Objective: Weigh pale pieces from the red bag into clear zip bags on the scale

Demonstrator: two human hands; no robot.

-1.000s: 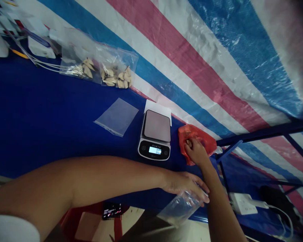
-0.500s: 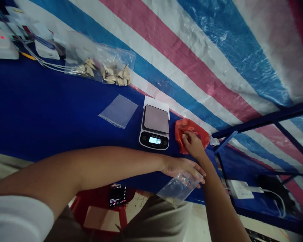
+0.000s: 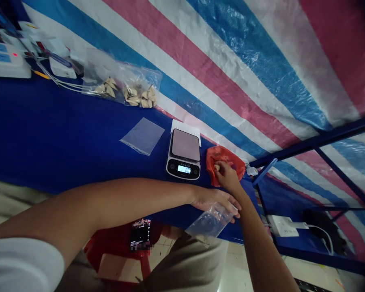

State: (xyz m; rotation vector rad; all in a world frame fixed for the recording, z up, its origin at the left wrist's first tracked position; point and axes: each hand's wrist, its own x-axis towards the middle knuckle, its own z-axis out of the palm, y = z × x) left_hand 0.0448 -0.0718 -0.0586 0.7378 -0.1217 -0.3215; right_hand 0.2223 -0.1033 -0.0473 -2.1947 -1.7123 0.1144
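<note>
My right hand [image 3: 228, 177] is at the red plastic bag [image 3: 229, 160], pinching a small tan piece [image 3: 216, 167] at its fingertips over the bag. My left hand [image 3: 214, 200] grips the top edge of a clear zip bag [image 3: 208, 222], which hangs past the table's edge. Between the hands and the flat clear zip bag [image 3: 142, 136] stands a digital kitchen scale [image 3: 183, 154], its display lit and nothing on its platform. Further back lie clear bags of tan pieces [image 3: 140, 97].
The blue tablecloth [image 3: 48, 129] covers the table, with a striped tarpaulin [image 3: 231, 73] behind it. A phone [image 3: 140, 234] rests on a red stool [image 3: 118, 247] below the edge. A white power strip [image 3: 282, 225] sits right, beyond a blue metal rod [image 3: 316, 140].
The whole view has drifted, with the table sliding up and to the left. My hands stay at the red bag and the clear bag, and the tan piece now shows clearly at my right fingertips.
</note>
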